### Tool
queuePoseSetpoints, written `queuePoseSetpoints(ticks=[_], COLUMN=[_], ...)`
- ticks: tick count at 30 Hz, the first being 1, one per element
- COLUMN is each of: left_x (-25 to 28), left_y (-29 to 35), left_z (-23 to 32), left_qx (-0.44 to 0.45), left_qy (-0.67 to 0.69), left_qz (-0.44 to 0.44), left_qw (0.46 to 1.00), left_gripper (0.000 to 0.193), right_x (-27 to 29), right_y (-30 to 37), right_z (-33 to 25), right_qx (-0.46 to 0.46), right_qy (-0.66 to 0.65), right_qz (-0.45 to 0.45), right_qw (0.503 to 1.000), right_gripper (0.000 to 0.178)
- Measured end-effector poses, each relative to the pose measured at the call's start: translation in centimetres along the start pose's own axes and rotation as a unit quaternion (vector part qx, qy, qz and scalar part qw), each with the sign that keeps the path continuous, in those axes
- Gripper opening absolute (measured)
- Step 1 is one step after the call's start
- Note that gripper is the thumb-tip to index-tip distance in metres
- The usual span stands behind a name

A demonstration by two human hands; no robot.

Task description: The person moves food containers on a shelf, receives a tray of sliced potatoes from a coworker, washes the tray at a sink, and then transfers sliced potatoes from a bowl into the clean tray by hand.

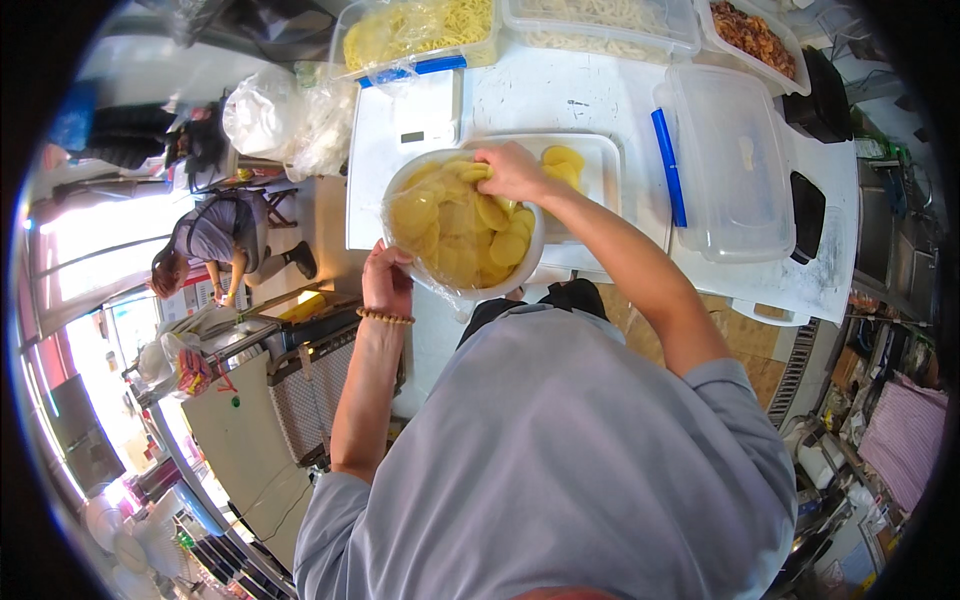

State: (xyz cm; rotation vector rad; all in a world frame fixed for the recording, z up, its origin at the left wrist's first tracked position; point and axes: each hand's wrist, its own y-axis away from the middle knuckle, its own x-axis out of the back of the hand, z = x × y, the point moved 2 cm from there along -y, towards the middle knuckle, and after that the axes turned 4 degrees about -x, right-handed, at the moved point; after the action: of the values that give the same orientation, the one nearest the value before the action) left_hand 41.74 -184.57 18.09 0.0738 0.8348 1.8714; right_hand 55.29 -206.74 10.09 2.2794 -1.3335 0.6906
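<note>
**Bowl of potato slices held at the table edge, both hands on it**

Far left, background: a second person (pixel 215 245) bends over beside a chair, well apart from the work. Nearer in, white plastic bags (pixel 290 120) sit just off the left end of the white table (pixel 560 95).

Left hand (pixel 386 280): grips the near-left rim of the white bowl (pixel 462 228). Fingers curled around the rim and the clear plastic film that lines or covers the bowl; I cannot tell which. A bead bracelet (pixel 385 317) sits on this wrist.

The bowl is at the near edge of the table, partly overhanging it, and is filled with pale yellow potato slices (pixel 470 225). Just behind it stands a small white scale (pixel 415 125).

Right hand (pixel 512 170): comes over the far rim of the bowl, palm down, fingers bent narrow and touching the top slices. Whether it pinches a slice cannot be told; the fingertips are hidden.

Directly beyond the right hand lies a shallow white tray (pixel 600 165) with a few slices in it, touching or just beside the bowl.

Back row, left to right: a clear tub of yellow noodles (pixel 420 30), a tub of pale noodles (pixel 600 25), a tub of reddish-brown food (pixel 755 35).

Right: a clear box (pixel 730 165) with a blue clip, on the table well clear of the bowl.
</note>
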Motion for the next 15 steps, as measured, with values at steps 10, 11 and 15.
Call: queuePoseSetpoints(ticks=[10, 11, 15], left_x=[0.2, 0.1, 0.6], left_y=[0.5, 0.6, 0.4], left_z=[0.6, 0.7, 0.7], left_qx=[0.002, 0.007, -0.001], left_qy=[0.027, 0.031, 0.016], left_qz=[0.003, 0.003, 0.024], left_qw=[1.000, 1.000, 1.000], left_gripper=[0.031, 0.030, 0.027], right_x=[3.4, 3.7, 3.6], right_y=[3.3, 3.9, 5.2], right_z=[8.2, 8.6, 5.1], right_qx=[-0.108, -0.074, 0.009], right_qy=[-0.079, -0.031, 0.021], right_qz=[-0.009, 0.029, 0.061], right_qw=[0.991, 0.996, 0.998], right_gripper=[0.031, 0.034, 0.047])
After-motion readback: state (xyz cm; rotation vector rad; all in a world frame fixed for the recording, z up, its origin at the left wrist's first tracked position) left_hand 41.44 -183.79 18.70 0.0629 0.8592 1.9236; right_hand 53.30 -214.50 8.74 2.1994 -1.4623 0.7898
